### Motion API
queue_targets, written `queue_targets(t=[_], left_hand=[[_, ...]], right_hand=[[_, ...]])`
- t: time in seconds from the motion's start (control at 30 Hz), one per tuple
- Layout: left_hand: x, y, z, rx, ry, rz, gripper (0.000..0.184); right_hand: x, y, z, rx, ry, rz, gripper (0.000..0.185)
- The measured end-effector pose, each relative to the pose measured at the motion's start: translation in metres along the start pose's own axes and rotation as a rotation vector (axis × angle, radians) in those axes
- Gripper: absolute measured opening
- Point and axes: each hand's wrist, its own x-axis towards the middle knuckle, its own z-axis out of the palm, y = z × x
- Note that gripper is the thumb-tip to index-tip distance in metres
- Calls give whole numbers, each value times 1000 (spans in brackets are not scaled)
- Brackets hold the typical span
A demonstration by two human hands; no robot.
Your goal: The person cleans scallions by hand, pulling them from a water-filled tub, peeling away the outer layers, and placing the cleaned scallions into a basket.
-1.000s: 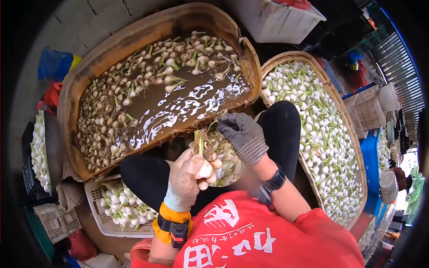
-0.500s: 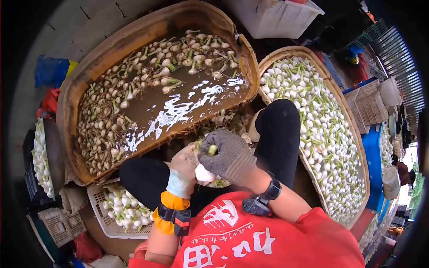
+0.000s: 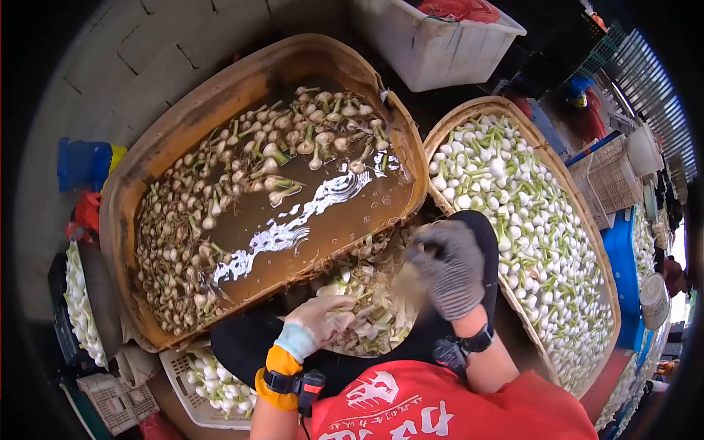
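Note:
My left hand [image 3: 315, 323], in a pale glove with a blue cuff, hovers over a heap of garlic peelings [image 3: 374, 293] between my knees. Its fingers are apart and I see nothing held in them. My right hand [image 3: 453, 268], in a grey knitted glove, is raised above my right knee. Its fingers are loosely curled with a gap between them, and no bulb shows there. A tan, motion-smeared patch lies just below its fingertips; I cannot make out what it is. White garlic bulbs [image 3: 513, 220] with green stems fill the tub to my right.
Ahead stands a large brown tub [image 3: 117, 220] of murky water with unpeeled garlic bulbs [image 3: 183, 242] floating in it. A white basket [image 3: 176, 374] of peeled bulbs sits at lower left. A white bin [image 3: 447, 59] stands at the back, and a blue container [image 3: 620, 271] at far right.
My hands have moved apart, the right one to the right and the left slightly downward. The garlic bulb held between them is no longer in either hand. The view has tilted upward.

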Motion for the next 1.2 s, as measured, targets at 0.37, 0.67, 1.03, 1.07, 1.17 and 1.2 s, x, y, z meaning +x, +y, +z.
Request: queue_targets(t=[0.37,0.67,1.03,1.07,1.17,1.2], left_hand=[[171,-129,-89,736,-234,-761,60],[204,-277,-13,541,-437,-637,51],[67,2,-28,-1770,429,-469,51],[60,19,-25,-1812,440,-470,47],[44,43,-3,-1864,631,-425,41],[41,53,-2,-1847,660,-426,39]], right_hand=[[-26,67,91,187,-541,89,31],[-27,76,100,164,-623,200,30],[-12,17,82,274,-370,50,33],[-13,6,80,271,-373,44,33],[-18,-16,72,237,-392,1,31],[-23,-20,71,232,-390,-9,31]])
